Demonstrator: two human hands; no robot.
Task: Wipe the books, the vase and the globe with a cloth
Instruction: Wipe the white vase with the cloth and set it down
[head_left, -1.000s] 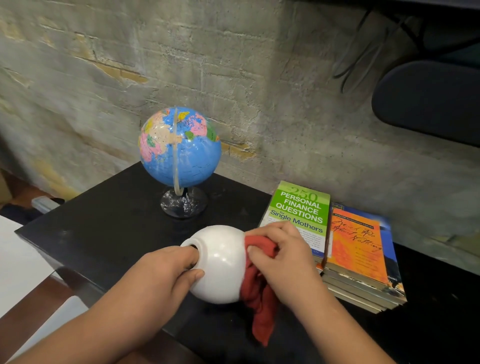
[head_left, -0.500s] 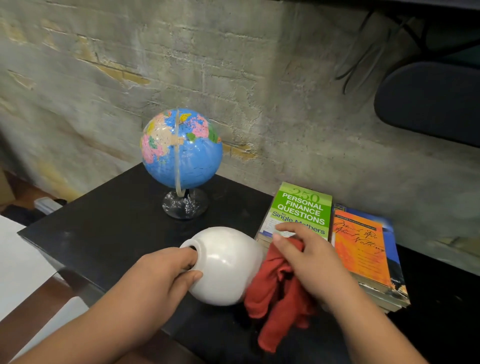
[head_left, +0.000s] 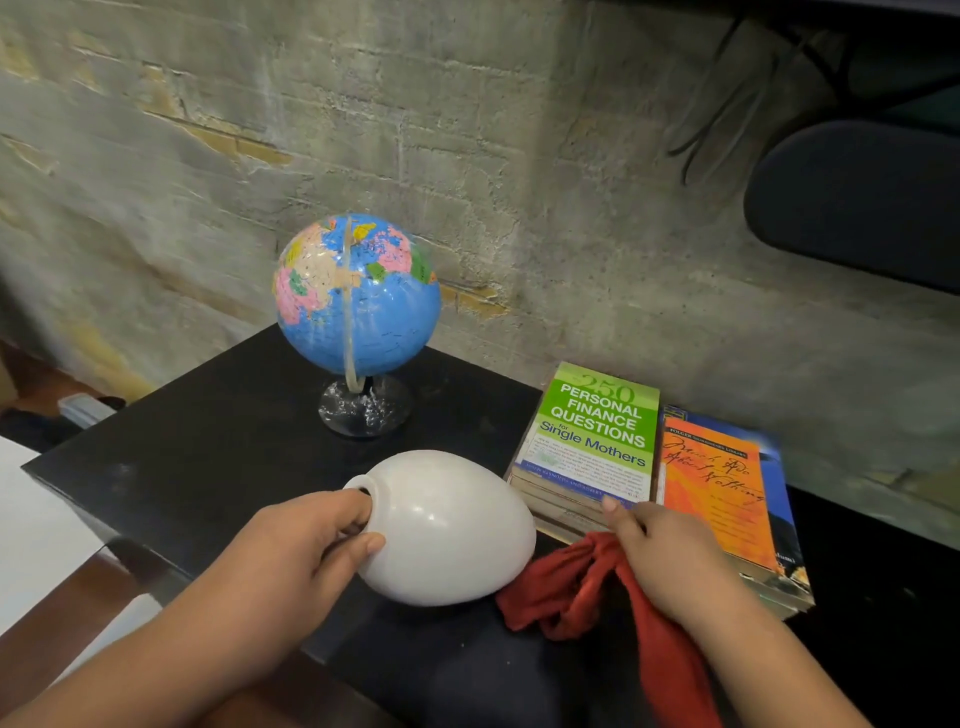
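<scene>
A white vase (head_left: 452, 525) lies tilted on its side on the black table (head_left: 208, 447), its mouth pointing left. My left hand (head_left: 306, 551) grips it at the neck, thumb under the body. My right hand (head_left: 670, 556) holds a red cloth (head_left: 571, 592) bunched on the table just right of the vase's base, in front of the books. A green-covered book (head_left: 597, 431) tops one stack and an orange book (head_left: 717, 493) lies beside it. The blue globe (head_left: 358, 296) stands on its stand behind the vase.
A rough brick wall (head_left: 519, 182) runs close behind the table. A dark rounded chair back (head_left: 857, 202) hangs at the upper right. The table's front left edge drops to a white surface (head_left: 36, 525) and wooden floor.
My right hand has drawn the red cloth off the vase's base, down and to the right, onto the table by the books. The left hand keeps its hold on the vase.
</scene>
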